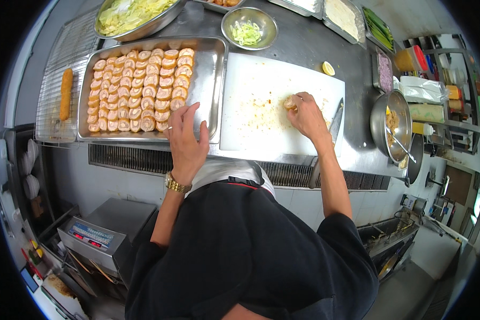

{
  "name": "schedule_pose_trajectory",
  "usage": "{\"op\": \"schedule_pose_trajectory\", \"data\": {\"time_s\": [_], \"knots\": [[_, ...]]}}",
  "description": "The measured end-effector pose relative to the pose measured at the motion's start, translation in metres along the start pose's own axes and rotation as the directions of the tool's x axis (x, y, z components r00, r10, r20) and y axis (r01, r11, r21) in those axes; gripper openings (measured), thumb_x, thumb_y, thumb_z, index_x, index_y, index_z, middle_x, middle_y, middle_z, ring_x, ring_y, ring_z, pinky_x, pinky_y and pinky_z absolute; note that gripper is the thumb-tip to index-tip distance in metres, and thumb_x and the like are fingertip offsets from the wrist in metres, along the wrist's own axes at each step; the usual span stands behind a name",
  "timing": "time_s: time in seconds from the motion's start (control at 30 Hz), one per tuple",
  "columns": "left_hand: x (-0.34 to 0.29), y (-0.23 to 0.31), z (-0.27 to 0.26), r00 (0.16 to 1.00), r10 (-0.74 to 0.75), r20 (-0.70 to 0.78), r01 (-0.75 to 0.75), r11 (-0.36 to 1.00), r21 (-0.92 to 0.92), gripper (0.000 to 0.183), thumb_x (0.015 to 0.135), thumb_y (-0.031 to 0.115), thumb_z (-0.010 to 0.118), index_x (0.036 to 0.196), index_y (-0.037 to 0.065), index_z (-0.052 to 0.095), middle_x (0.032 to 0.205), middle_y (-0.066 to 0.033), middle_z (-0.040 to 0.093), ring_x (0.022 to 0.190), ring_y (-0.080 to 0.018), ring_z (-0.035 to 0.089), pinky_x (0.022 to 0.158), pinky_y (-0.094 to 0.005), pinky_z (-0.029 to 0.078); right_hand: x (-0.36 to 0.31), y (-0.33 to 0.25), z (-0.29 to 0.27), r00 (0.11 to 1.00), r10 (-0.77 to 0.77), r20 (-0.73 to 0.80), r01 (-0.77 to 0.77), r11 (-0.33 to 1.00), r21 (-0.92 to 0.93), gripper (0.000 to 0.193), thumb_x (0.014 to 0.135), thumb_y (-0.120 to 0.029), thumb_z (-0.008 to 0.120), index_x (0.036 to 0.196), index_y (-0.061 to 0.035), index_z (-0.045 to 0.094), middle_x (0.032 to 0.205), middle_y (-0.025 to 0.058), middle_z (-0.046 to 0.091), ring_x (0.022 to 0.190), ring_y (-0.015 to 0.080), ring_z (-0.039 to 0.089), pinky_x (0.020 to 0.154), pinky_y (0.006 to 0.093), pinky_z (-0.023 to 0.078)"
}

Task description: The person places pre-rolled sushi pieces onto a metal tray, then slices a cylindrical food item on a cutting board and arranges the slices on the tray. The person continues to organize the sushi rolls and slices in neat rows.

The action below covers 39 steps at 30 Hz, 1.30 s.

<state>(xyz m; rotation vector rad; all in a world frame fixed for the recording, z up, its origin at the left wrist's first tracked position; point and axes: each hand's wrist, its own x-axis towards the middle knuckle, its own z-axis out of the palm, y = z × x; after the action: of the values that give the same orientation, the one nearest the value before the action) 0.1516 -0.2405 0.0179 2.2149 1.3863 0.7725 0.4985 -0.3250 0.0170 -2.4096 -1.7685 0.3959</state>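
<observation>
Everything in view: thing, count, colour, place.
Counter: 1, silver, top
Cutting board: 1, white, centre
Tray: 1, silver, left
Roll slices: many, tan and pink, in tray
Roll piece: 1, tan, over board
Wire rack: 1, silver, far left
Whole roll: 1, orange, on rack
Large bowl: 1, silver, top left
Small bowl: 1, silver, beyond board
Knife: 1, grey, board's right edge
Citrus wedge: 1, yellow, beyond board
Mixing bowl: 1, silver, right
Food containers: several, mostly silver, top
Machine: 1, silver, lower left
Plates: several, white, left
Watch: 1, gold, left wrist
Left hand: 1, bare, over tray's edge
Right hand: 1, bare, fingers on roll piece
</observation>
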Motion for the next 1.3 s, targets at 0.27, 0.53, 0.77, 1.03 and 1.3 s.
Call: {"op": "schedule_pose_trajectory", "data": {"time_s": [0.27, 0.53, 0.77, 1.03, 1.3], "knots": [[-0.013, -0.018, -0.008, 0.996, -0.032, -0.078, 0.034, 0.999, 0.021, 0.055, 0.098, 0.012, 0.077, 0.151, 0.012, 0.062, 0.142, -0.0114, 0.059, 0.135, -0.0323, 0.058, 0.106, -0.053, 0.042, 0.01, 0.02, -0.006, 0.997, 0.063, -0.049, -0.057, 0.991, 0.122, 0.054, 0.09, 0.003, 0.061, 0.141, -0.0017, 0.075, 0.131, 0.0283, 0.072, 0.11, 0.0409, 0.074, 0.104, 0.0452, 0.059], [-0.023, -0.03, -0.017, 0.993, -0.062, -0.097, 0.069, 0.995, 0.069, 0.056, 0.098, 0.009, 0.075, 0.152, 0.012, 0.062, 0.141, -0.0126, 0.06, 0.133, -0.0332, 0.059, 0.104, -0.0506, 0.043, 0.023, 0.037, -0.009, 0.962, 0.274, -0.008, -0.265, 0.937, 0.226, 0.053, 0.093, -0.009, 0.07, 0.145, -0.0028, 0.073, 0.13, 0.0288, 0.077, 0.111, 0.0392, 0.078, 0.103, 0.0444, 0.061], [-0.03, -0.043, -0.034, 0.99, -0.077, -0.116, 0.092, 0.988, 0.125, 0.058, 0.096, 0.003, 0.071, 0.153, 0.012, 0.062, 0.14, -0.0146, 0.06, 0.131, -0.0331, 0.059, 0.101, -0.0483, 0.043, 0.028, 0.025, -0.013, 0.962, 0.257, 0.097, -0.268, 0.955, 0.125, 0.074, 0.081, -0.038, 0.09, 0.143, -0.0002, 0.075, 0.125, 0.0295, 0.08, 0.112, 0.0367, 0.081, 0.103, 0.0441, 0.062], [-0.035, -0.052, -0.047, 0.986, -0.085, -0.146, 0.103, 0.987, 0.122, 0.061, 0.096, 0.0, 0.069, 0.154, 0.013, 0.061, 0.141, -0.0154, 0.06, 0.13, -0.0331, 0.06, 0.1, -0.0475, 0.042, 0.041, 0.021, -0.007, 0.924, 0.335, 0.184, -0.355, 0.93, 0.091, 0.05, 0.08, -0.023, 0.087, 0.127, -0.0052, 0.084, 0.11, 0.026, 0.083, 0.097, 0.0351, 0.083, 0.097, 0.0423, 0.064], [-0.048, -0.059, -0.056, 0.973, -0.143, -0.181, 0.168, 0.977, 0.132, 0.06, 0.095, 0.0, 0.068, 0.153, 0.013, 0.062, 0.14, -0.0149, 0.061, 0.13, -0.0339, 0.06, 0.099, -0.0481, 0.043, 0.034, -0.003, -0.018, 0.96, 0.28, 0.026, -0.279, 0.938, 0.207, 0.043, 0.079, -0.006, 0.08, 0.122, -0.0047, 0.085, 0.11, 0.025, 0.082, 0.096, 0.0389, 0.08, 0.093, 0.043, 0.063]]}}
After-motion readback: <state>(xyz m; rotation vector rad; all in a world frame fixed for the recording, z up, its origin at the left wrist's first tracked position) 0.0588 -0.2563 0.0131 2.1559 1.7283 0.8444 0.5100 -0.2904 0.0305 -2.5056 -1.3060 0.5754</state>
